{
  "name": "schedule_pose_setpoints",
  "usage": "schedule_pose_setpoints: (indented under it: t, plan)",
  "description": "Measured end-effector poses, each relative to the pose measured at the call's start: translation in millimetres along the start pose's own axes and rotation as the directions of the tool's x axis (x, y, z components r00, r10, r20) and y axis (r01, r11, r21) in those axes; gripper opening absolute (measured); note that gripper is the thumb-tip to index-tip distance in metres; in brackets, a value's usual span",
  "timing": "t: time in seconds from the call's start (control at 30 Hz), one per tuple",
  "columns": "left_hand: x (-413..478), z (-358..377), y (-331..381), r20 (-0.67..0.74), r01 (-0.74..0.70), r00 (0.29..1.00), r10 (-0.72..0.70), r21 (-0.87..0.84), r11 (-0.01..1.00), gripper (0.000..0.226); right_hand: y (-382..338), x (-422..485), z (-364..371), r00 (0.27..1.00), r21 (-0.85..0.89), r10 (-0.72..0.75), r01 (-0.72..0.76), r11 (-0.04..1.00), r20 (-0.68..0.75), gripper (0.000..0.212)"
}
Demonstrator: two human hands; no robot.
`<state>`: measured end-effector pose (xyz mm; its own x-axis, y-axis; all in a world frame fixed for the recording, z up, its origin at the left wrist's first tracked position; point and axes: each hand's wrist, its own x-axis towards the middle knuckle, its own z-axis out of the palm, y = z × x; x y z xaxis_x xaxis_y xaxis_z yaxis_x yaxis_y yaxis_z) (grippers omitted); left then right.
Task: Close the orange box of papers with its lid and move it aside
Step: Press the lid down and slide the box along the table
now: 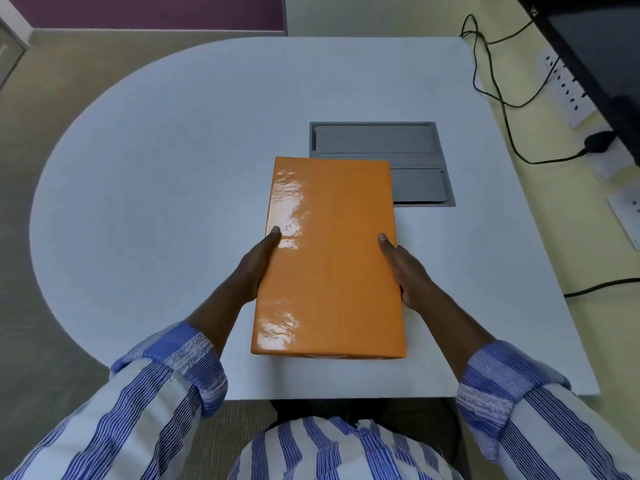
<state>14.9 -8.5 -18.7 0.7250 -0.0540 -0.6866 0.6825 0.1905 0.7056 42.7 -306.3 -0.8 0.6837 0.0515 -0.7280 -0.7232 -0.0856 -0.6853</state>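
Observation:
A glossy orange box (330, 258) lies lengthwise in the middle of the white table (156, 168), its lid on top and covering it fully, so no papers show. My left hand (258, 268) grips its left long side, thumb resting on the lid. My right hand (403, 271) grips the right long side the same way. The fingers of both hands are hidden below the box's edges.
A grey recessed cable hatch (377, 140) sits in the table just behind and right of the box, partly covered by it. Black cables (498, 98) and white power sockets (568, 88) lie at the right wall, under a dark monitor (602, 57).

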Motion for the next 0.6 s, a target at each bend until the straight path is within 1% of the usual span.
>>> schedule_pose_setpoints:
  t: [0.07,0.17,0.27,0.4,0.6]
  plan:
    - [-1,5,0,-0.046,0.000,0.999,0.002,0.026,1.000,0.061,-1,-1,-3,0.998,-0.024,-0.033,0.032,0.999,-0.045,0.093]
    - [-1,18,-3,-0.068,-0.033,0.997,0.034,0.015,0.999,0.056,-5,-5,-16,0.993,-0.056,-0.080,0.076,0.996,-0.082,0.095]
    - [0,45,-3,-0.043,-0.047,0.998,0.047,-0.010,0.999,0.050,-11,-12,-41,0.987,-0.094,-0.121,0.111,0.989,-0.108,0.094]
    - [3,100,-4,-0.001,-0.048,0.999,0.048,-0.030,0.998,0.046,-13,-22,-92,0.977,-0.103,-0.144,0.129,0.986,-0.155,0.095]
    - [12,183,-19,0.067,-0.043,0.997,0.043,-0.002,0.999,0.048,-6,-34,-174,0.972,-0.122,-0.109,0.085,0.989,-0.207,0.095]
